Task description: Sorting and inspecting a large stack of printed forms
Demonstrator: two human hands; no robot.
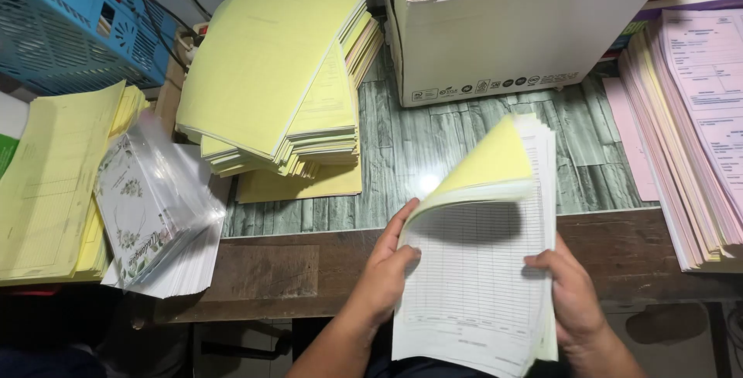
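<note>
The wooden table spans the lower half of the frame, with a grey plank-pattern surface behind it. A white cardboard box occupies the upper centre-right. A large pile of yellow forms sits upper centre-left; a second yellow stack lies at the left edge, and a pink stack at the right edge. A blue plastic crate fills the upper left corner. A plastic-wrapped bundle of floral cards leans lower left. The sheaf of ruled forms sits lower centre-right. The left hand lifts its yellow sheets, fingers closed on the edge. The right hand grips the sheaf's right edge.
</note>
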